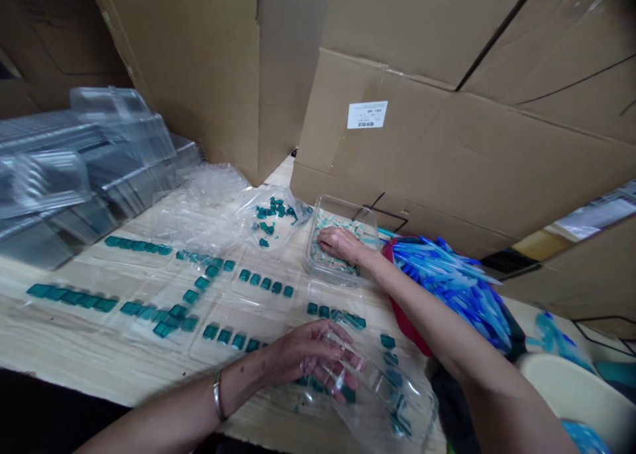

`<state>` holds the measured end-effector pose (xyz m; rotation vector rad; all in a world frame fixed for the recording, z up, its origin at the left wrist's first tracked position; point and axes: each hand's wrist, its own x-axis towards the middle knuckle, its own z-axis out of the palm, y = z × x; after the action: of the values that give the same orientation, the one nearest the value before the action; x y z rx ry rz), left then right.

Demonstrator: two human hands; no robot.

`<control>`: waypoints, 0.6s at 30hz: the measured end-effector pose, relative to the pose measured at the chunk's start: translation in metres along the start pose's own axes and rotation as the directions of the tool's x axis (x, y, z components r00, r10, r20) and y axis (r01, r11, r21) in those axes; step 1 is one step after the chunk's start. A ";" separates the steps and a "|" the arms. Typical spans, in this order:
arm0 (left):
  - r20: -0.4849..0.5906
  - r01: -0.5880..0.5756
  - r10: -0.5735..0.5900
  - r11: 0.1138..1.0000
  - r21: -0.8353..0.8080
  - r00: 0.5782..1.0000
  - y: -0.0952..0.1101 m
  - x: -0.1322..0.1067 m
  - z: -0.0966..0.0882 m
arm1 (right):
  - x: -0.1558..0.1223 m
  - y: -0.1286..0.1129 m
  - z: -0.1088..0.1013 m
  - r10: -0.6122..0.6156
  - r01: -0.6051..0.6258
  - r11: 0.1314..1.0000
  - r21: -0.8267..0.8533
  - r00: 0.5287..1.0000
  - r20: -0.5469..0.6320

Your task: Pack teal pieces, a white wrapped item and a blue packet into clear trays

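My left hand (311, 360) rests near the table's front edge, its fingers curled over a clear plastic blister tray (377, 394) that holds teal square pieces. My right hand (340, 242) reaches forward into a clear rectangular container (318, 225) filled with small pale and teal pieces; its fingers lie down among them and what they hold, if anything, is hidden. Rows of teal pieces (263, 282) sit in other clear trays spread over the wooden table (74, 354).
A stack of clear trays (74, 169) stands at the left. A clear bag with teal pieces (271, 215) lies behind the rows. Blue plastic sticks (452, 282) fill a red bowl at the right. Cardboard boxes (447, 142) wall the back.
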<state>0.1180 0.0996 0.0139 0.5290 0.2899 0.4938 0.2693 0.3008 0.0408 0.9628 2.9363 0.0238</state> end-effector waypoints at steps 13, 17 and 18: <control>0.016 -0.026 0.025 0.999 0.033 1.000 -0.002 0.001 -0.004 | 0.004 0.006 0.014 0.058 -0.058 0.998 0.008 0.998 0.007; 0.006 -0.015 0.015 0.999 0.030 1.000 0.000 0.001 -0.001 | 0.005 0.005 0.013 0.052 -0.052 0.999 -0.014 0.998 0.020; 0.007 -0.016 0.016 1.000 0.027 1.000 0.000 0.000 -0.001 | 0.004 0.006 0.013 0.040 -0.040 0.999 0.000 0.999 0.011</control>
<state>0.1179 0.1004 0.0131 0.5595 0.2862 0.5043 0.2698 0.3077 0.0274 1.0190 2.9065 0.0196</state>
